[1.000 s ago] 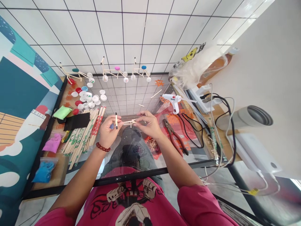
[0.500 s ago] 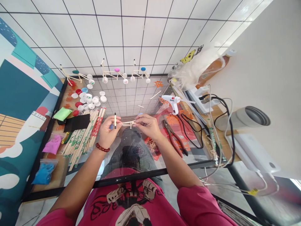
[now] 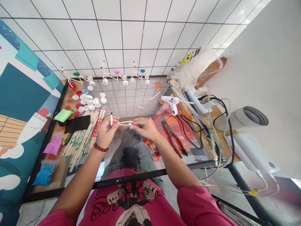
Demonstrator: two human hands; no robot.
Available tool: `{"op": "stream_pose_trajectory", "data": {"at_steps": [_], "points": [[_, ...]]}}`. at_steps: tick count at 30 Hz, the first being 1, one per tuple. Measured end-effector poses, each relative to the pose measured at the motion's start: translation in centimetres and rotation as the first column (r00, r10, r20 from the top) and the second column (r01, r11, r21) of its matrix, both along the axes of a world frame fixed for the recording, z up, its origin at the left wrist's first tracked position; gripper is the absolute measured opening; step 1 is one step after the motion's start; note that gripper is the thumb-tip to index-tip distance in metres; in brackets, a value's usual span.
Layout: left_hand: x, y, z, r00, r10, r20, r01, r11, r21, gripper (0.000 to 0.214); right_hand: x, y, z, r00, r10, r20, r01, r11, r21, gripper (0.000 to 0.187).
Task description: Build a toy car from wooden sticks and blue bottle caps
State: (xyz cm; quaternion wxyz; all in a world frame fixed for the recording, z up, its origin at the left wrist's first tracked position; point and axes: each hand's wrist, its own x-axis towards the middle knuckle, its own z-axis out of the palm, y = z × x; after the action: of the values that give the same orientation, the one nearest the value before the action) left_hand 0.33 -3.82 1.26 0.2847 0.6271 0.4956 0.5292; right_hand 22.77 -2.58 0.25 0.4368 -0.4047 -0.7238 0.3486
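Between my two hands, over the glass tabletop, is a small frame of glued wooden sticks [image 3: 126,123]. My left hand [image 3: 106,130] pinches its left end; a short stick with black tips [image 3: 111,119] stands up by those fingers. The fingers of my right hand [image 3: 147,128] close on the right end of the frame and partly hide it. Three finished stick models with bottle-cap wheels stand along the back edge: one with a green seat [image 3: 76,74], one with a pink seat [image 3: 117,72] and one with a blue seat [image 3: 142,71].
Loose bottle caps [image 3: 89,99] and wrapped chopsticks [image 3: 81,141] lie at left, near bags of pink clay [image 3: 53,145] and blue clay [image 3: 44,174]. At right are a white glue gun [image 3: 172,103], its cord, pliers [image 3: 173,136] and a grey cylinder [image 3: 242,118].
Both hands have shifted slightly left with the stick frame. The frame has turned a little, and the black-tipped stick by my left fingers leans differently.
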Motion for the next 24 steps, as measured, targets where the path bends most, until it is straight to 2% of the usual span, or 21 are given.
{"op": "stream_pose_trajectory", "data": {"at_steps": [3, 8, 18, 24], "points": [[-0.2, 0.1, -0.3, 1.000, -0.011, 0.029, 0.012, 0.999, -0.036, 0.014, 0.0, 0.0, -0.1, 1.000, -0.016, -0.016, 0.016, 0.999, 0.040, 0.018], [-0.4, 0.3, -0.7, 0.997, -0.031, 0.069, 0.036, 0.997, -0.072, 0.015, -0.3, 0.0, -0.5, 0.994, -0.074, -0.086, 0.078, 0.996, 0.036, 0.016], [-1.1, 1.2, 1.7, 0.987, -0.155, -0.028, 0.152, 0.984, -0.093, 0.012, -0.2, 0.1, -0.4, 0.997, 0.006, -0.071, -0.004, 1.000, 0.025, 0.016], [-1.0, 1.4, 2.0, 0.982, -0.172, -0.075, 0.167, 0.984, -0.061, 0.012, -0.2, 0.0, -0.3, 0.996, 0.019, -0.084, -0.017, 0.999, 0.033, 0.015]]}}
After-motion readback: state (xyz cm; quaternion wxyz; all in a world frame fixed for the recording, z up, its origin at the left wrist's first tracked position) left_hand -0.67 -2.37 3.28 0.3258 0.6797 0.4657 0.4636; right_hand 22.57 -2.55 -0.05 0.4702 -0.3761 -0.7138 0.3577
